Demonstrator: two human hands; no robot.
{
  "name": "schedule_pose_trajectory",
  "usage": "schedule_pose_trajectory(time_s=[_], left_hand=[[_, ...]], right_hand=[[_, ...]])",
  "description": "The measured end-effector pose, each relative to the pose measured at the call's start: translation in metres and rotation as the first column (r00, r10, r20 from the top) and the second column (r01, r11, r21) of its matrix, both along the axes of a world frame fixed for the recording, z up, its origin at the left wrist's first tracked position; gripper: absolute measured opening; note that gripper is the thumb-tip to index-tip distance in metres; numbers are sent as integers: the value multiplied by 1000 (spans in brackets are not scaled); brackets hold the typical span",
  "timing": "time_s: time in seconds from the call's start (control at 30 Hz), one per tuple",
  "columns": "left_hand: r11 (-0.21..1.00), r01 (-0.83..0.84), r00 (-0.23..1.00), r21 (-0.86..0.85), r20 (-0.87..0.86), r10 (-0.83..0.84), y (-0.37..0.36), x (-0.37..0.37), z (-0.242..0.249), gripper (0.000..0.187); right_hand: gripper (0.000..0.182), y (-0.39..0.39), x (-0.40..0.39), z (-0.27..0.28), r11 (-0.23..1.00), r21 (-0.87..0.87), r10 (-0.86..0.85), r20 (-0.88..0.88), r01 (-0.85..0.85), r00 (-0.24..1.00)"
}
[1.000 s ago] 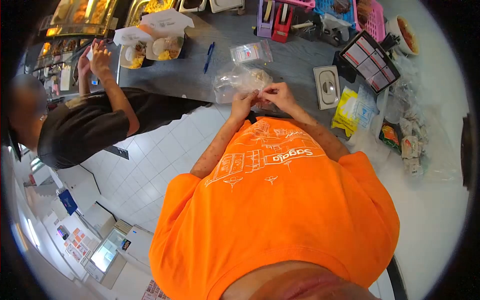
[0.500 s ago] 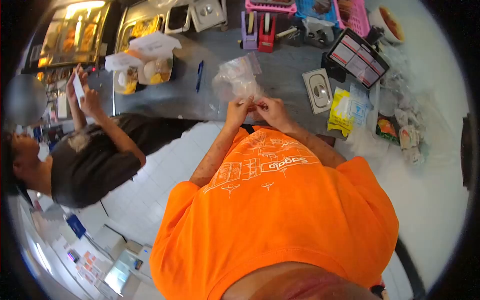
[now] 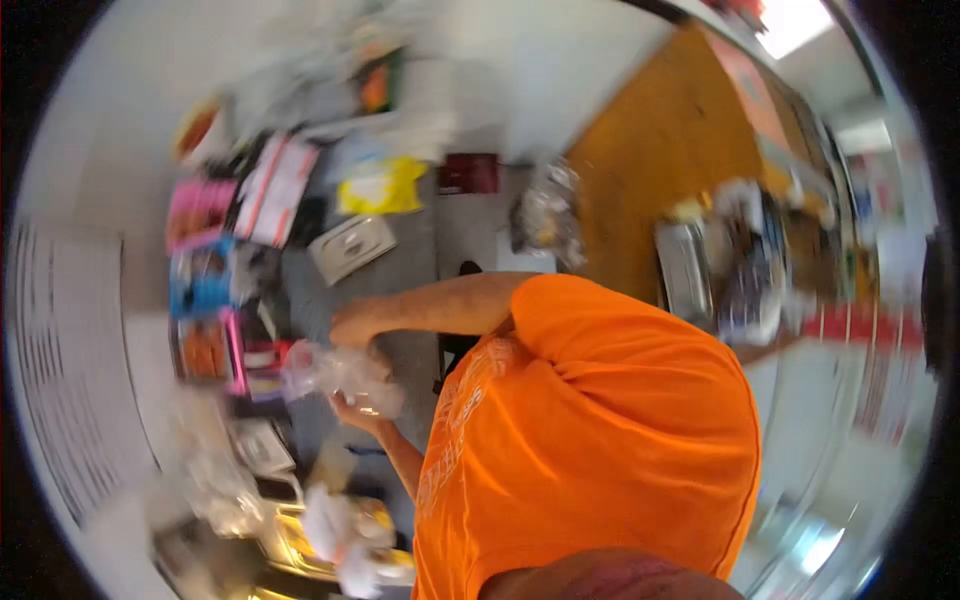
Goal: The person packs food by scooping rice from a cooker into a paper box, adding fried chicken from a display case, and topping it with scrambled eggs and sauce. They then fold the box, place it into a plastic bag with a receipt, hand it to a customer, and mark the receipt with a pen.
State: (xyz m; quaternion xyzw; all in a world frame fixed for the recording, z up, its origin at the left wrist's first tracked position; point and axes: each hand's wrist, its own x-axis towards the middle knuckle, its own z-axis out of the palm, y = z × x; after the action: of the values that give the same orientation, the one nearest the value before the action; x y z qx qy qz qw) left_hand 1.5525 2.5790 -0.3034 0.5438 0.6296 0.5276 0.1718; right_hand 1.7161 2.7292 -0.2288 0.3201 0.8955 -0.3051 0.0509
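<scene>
A clear plastic bag (image 3: 352,378), blurred by motion, is between my hands over the grey counter (image 3: 400,275). My left hand (image 3: 358,412) grips its lower side, fingers curled up against the plastic. At the bag's upper edge, my right hand (image 3: 356,325) is bent inward with its fingers closed at the plastic; their tips are partly hidden. Something pale shows through the bag, too smeared to name. Close to the bag's left end are the tape dispensers (image 3: 265,370). A metal container lid (image 3: 352,248) lies above my right hand.
A yellow packet (image 3: 382,188) and a tablet (image 3: 276,190) sit beyond the lid. Pink and blue baskets (image 3: 200,275) line the wall side. Food boxes (image 3: 345,525) stand at the bottom left. A wooden surface (image 3: 650,130) with a metal container (image 3: 685,270) is at the right.
My view has swung sharply, so the counter now runs down the left side and the wooden surface has come into sight. The bag has stayed with my hands. The co-worker has left the view.
</scene>
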Motion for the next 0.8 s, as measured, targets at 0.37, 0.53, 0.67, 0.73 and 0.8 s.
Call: schedule_pose_trajectory(time_s=[0.37, 0.53, 0.67, 0.73, 0.8], left_hand=[[799, 334, 671, -500, 722, 171, -6, 106, 9, 24], [649, 633, 642, -422, 755, -136, -1, 222, 60, 15], [558, 754, 564, -347, 778, -277, -11, 315, 76, 13], [466, 832, 477, -300, 816, -326, -27, 360, 87, 11], [390, 871, 425, -297, 855, -297, -53, 401, 95, 11]], right_hand=[[18, -148, 322, 100, 270, -268, -593, -803, 925, -60], [15, -311, 578, 105, -599, -466, 219, -877, 651, -426], [15, -381, 710, 96, -553, -474, 207, -874, 685, -439], [15, -391, 729, 96, -535, -416, 115, -898, 735, -424], [17, -394, 741, 97, -357, -397, -13, -903, 846, -429]])
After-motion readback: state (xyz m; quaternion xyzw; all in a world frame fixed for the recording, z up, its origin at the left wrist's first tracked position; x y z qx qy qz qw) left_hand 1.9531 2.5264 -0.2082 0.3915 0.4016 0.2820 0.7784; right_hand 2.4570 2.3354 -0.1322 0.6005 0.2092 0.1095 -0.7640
